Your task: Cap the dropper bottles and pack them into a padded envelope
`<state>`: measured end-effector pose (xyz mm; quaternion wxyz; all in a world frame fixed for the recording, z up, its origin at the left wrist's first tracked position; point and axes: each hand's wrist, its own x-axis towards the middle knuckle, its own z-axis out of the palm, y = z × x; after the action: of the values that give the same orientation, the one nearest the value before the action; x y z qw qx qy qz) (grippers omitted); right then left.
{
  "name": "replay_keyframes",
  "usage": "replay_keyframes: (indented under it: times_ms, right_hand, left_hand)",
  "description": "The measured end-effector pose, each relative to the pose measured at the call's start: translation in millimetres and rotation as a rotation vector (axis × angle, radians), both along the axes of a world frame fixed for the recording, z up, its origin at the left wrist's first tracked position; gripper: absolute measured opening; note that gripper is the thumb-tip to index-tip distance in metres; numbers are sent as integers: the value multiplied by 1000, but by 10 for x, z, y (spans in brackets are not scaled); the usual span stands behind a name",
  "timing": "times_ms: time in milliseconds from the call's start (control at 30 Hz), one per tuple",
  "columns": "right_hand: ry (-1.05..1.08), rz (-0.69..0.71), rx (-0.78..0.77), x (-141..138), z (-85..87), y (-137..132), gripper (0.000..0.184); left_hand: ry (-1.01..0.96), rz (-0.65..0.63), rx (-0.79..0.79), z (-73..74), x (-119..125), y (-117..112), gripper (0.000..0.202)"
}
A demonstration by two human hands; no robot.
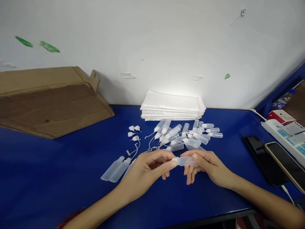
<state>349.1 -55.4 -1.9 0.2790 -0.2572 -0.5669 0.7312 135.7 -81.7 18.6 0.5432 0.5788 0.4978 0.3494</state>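
Between my two hands lies a small translucent squeeze bottle [184,161], held level above the blue table. My left hand [149,167] pinches the white cap at its left end. The bottle's body is gripped by my right hand [211,165] between thumb and fingers. Just beyond them, a pile of similar squeeze bottles [175,132] with white caps and thin tubes spreads over the table. Several loose white needle caps [135,138] sit left of the pile. Nearer my left forearm, a few uncapped bottles [115,170] lie flat, partly hidden by my left hand.
A stack of white padded envelopes [172,106] stands against the wall. To the left rests a brown cardboard box [52,108]. Two phones [265,162] and a white power strip [283,133] with cables line the right side of the blue table [59,178].
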Motion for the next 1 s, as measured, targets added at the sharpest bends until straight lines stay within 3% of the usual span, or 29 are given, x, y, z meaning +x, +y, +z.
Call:
replay_keyframes:
  times_ms: [233,300,433,533,633,800,867,933,1000]
  right_hand:
    - [-324,-186,965,30,-31,-10,29]
    - [-327,-241,1135,34,-70,0,29]
    - [-316,-346,1296,50,-130,33,34]
    - [-324,-365,1328,69,-142,52,36]
    - [-378,-368,1283,75,-136,49,31]
    - [-459,-337,948,44,-76,4,30]
    - [-455,-311,835,33,-41,-10,30]
    - [-445,-302,801,28,-18,-15,30]
    - [-427,-304,838,30,-17,-13,28]
  left_hand:
    - [12,-52,-82,-3,90,58,39]
    - [-46,-44,-122,-20,122,80,41]
    - [-78,-85,-151,-4,152,136,51]
    - [3,-195,-108,36,163,177,54]
    - [62,-227,-15,24,183,184,50]
    - [335,-107,437,-151,187,86,26]
    - [352,-75,539,-205,178,43,13]
    - [340,-59,545,-209,174,20,11]
    - [321,-63,449,-161,178,20,15]
